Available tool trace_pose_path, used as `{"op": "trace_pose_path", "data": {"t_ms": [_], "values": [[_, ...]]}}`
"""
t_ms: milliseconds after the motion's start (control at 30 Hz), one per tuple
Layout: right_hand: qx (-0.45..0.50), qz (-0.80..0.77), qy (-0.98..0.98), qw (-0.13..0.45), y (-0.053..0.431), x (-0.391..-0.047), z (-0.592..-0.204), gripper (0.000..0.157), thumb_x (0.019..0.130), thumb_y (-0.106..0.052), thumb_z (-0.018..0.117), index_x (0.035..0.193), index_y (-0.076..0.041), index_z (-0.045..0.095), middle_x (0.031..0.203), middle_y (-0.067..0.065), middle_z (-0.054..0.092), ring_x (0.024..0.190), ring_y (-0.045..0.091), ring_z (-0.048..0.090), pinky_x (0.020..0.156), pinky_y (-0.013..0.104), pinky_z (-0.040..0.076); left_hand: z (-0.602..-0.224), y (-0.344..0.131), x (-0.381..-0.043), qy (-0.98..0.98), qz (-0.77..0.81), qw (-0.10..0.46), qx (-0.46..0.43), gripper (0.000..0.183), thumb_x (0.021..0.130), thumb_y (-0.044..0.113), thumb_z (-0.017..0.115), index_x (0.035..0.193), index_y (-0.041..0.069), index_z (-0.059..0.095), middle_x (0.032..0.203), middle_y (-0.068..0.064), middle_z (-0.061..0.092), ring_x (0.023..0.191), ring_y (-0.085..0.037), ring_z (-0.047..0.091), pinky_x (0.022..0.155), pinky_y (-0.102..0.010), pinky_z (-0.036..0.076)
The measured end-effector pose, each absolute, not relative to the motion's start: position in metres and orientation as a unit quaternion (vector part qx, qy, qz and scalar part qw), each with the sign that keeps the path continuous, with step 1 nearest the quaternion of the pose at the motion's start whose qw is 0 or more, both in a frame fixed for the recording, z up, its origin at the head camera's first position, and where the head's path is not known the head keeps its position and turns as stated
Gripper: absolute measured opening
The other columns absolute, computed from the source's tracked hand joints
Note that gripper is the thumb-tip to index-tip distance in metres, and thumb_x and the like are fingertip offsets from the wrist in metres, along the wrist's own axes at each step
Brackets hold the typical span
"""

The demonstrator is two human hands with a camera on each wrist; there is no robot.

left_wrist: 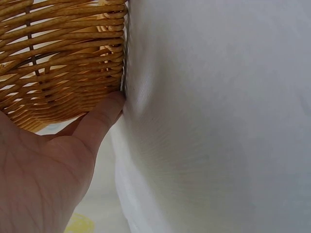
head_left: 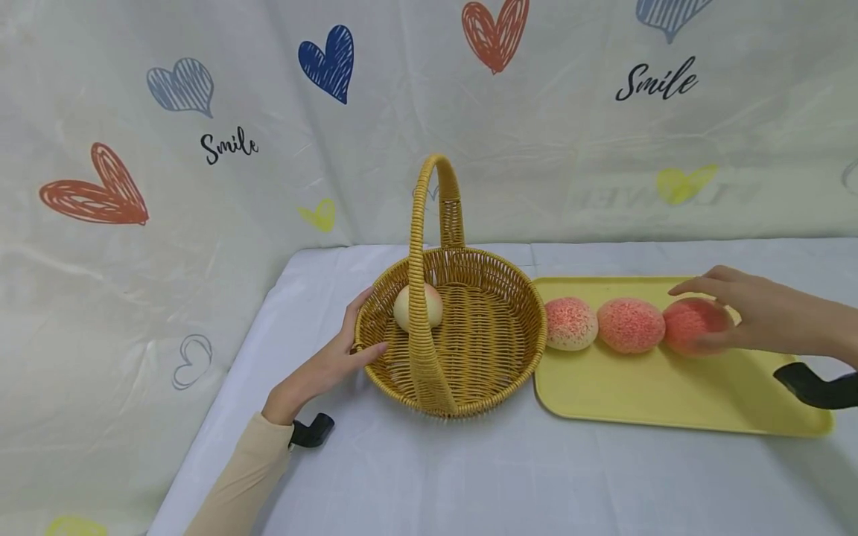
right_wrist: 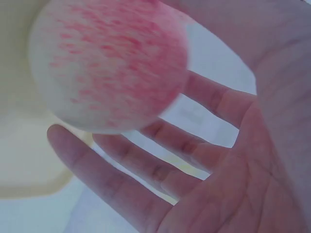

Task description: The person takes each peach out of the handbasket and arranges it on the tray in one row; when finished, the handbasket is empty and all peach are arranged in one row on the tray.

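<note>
A round wicker basket (head_left: 482,320) with a tall arched handle stands on the table. One pale peach (head_left: 434,305) lies inside it, partly behind the handle. My left hand (head_left: 335,357) holds the basket's left side, its thumb over the rim and its fingers along the outer wall. In the left wrist view a finger (left_wrist: 99,119) reaches the base of the wall, close to the cloth. Over the rightmost red peach (head_left: 693,325) on the yellow tray is my right hand (head_left: 751,309). Its fingers look spread and nearly straight in the right wrist view, around the peach (right_wrist: 112,68).
The yellow tray (head_left: 623,391) lies right beside the basket. Two more peaches, one speckled (head_left: 570,324) and one redder (head_left: 631,325), sit in a row on it. White cloth (head_left: 436,476) covers the table, and a heart-printed curtain (head_left: 570,149) hangs behind.
</note>
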State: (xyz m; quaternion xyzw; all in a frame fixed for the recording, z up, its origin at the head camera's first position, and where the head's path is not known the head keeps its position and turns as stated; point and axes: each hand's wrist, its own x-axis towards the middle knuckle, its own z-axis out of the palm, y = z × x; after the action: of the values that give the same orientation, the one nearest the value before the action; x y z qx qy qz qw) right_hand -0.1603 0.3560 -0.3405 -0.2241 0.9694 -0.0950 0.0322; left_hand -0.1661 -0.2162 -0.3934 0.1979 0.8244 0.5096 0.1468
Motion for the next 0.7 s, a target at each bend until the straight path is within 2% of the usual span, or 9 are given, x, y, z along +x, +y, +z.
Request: {"op": "trace_pose_path", "data": {"t_ms": [133, 300, 367, 500, 600, 700], "values": [[-0.222, -0.078, 0.972, 0.027, 0.349, -0.164, -0.321, 0.064, 0.078, -0.023, 0.094, 0.131, -0.003, 0.065, 0.12, 0.018, 0.061, 0.094, 0.025, 0.062, 0.07, 0.039, 0.053, -0.395, -0.217, -0.167, 0.82, 0.516, 0.149, 0.198, 0.09, 0.104, 0.03, 0.063, 0.166, 0.036, -0.002, 0.174, -0.001, -0.001, 0.158, -0.03, 0.012, 0.122, -0.056, 0.018], [-0.226, -0.09, 0.969, 0.03, 0.317, -0.171, -0.296, 0.058, 0.085, -0.023, 0.09, 0.133, -0.004, 0.064, 0.127, 0.017, 0.058, 0.089, 0.022, 0.063, 0.07, 0.039, 0.054, -0.395, -0.217, -0.168, 0.819, 0.518, 0.152, 0.196, 0.092, 0.103, 0.028, 0.064, 0.166, 0.035, -0.003, 0.174, -0.003, -0.001, 0.157, -0.031, 0.014, 0.122, -0.056, 0.019], [-0.242, -0.104, 0.964, 0.032, 0.296, -0.175, -0.287, 0.056, 0.086, -0.024, 0.089, 0.133, -0.006, 0.065, 0.129, 0.015, 0.057, 0.089, 0.02, 0.064, 0.072, 0.039, 0.056, -0.395, -0.218, -0.168, 0.82, 0.517, 0.151, 0.196, 0.093, 0.103, 0.027, 0.064, 0.166, 0.034, -0.003, 0.174, -0.005, -0.001, 0.157, -0.032, 0.015, 0.122, -0.056, 0.019], [-0.301, -0.136, 0.943, 0.034, 0.245, -0.186, -0.268, 0.048, 0.09, -0.025, 0.086, 0.132, -0.012, 0.067, 0.132, 0.008, 0.058, 0.101, 0.024, 0.067, 0.081, 0.046, 0.059, -0.396, -0.218, -0.169, 0.82, 0.516, 0.152, 0.198, 0.093, 0.104, 0.026, 0.063, 0.166, 0.032, -0.006, 0.174, -0.008, -0.002, 0.156, -0.033, 0.017, 0.122, -0.056, 0.02], [-0.359, -0.153, 0.92, 0.039, 0.205, -0.196, -0.256, 0.04, 0.094, -0.024, 0.081, 0.131, -0.015, 0.068, 0.129, 0.004, 0.058, 0.11, 0.025, 0.065, 0.086, 0.045, 0.058, -0.397, -0.219, -0.17, 0.817, 0.518, 0.152, 0.199, 0.093, 0.104, 0.025, 0.062, 0.166, 0.032, -0.006, 0.174, -0.009, -0.002, 0.156, -0.034, 0.018, 0.121, -0.057, 0.021], [-0.412, -0.154, 0.896, 0.061, 0.167, -0.207, -0.253, 0.034, 0.099, -0.023, 0.076, 0.131, -0.013, 0.067, 0.129, 0.006, 0.058, 0.115, 0.027, 0.062, 0.091, 0.046, 0.055, -0.398, -0.218, -0.171, 0.815, 0.521, 0.15, 0.203, 0.092, 0.104, 0.025, 0.063, 0.166, 0.032, -0.005, 0.174, -0.007, -0.003, 0.157, -0.034, 0.015, 0.122, -0.056, 0.02]]}}
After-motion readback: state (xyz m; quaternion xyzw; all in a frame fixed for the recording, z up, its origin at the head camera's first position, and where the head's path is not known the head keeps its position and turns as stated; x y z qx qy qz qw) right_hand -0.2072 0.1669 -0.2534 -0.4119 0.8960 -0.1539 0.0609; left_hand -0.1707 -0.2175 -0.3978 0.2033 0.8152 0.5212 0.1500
